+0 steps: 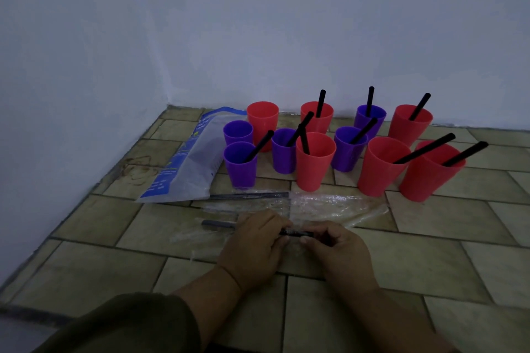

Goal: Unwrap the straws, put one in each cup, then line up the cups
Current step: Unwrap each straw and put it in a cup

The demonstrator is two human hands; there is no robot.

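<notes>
Olive sleeve (120, 324) nearest, at 7 o'clock. My left hand (252, 246) and right hand (335, 252) both pinch wrapped black straw (295, 233), crosswise at centre. Open room at 3 and 5; walls meet at 11. Tiled floor (430, 252) beige, wall (258, 23) pale. Cups (315, 163) cluster 12 to 2 — eight hold straws, purple cup (238, 130) and red cup (262, 117) none. Clear wrappers (329, 203) and second wrapped straw (249, 195) lie between hands and cups; bag (186, 157) at 10.

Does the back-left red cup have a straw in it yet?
No straw. The red cup shows a bare rim with nothing black sticking out of it.
</notes>
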